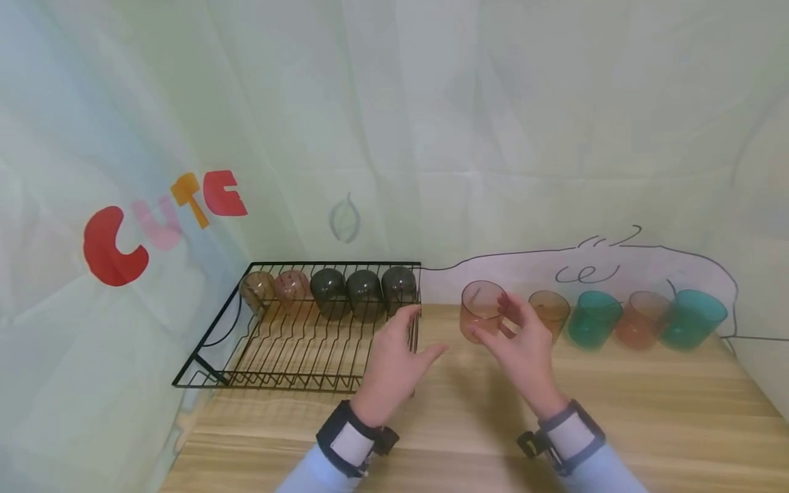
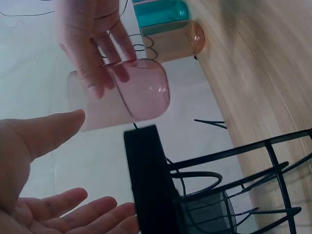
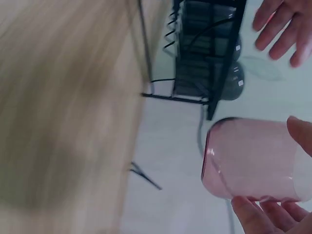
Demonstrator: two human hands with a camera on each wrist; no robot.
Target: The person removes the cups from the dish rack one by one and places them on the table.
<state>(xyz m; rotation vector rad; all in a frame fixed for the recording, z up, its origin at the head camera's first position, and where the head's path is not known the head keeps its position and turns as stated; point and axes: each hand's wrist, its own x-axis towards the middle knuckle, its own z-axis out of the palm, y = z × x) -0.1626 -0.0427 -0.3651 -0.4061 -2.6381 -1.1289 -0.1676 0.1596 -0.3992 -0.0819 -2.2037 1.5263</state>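
A clear pink cup (image 1: 479, 311) is held upright above the table by my right hand (image 1: 524, 349), its thumb and fingers around the cup's right side. In the right wrist view the pink cup (image 3: 251, 160) is between the thumb and fingers (image 3: 265, 217). My left hand (image 1: 394, 363) is in the air left of the cup, in front of the rack's right end, fingers apart and holding nothing. The left wrist view has the left hand (image 2: 44, 170) spread below the pink cup (image 2: 141, 90), apart from it.
A black wire rack (image 1: 290, 383) on the left bears several upside-down cups, among them a dark grey one (image 1: 329, 293). Along the wall at right stand an amber cup (image 1: 550, 309), a teal cup (image 1: 594, 320), an orange-pink cup (image 1: 641, 320) and another teal cup (image 1: 693, 318).
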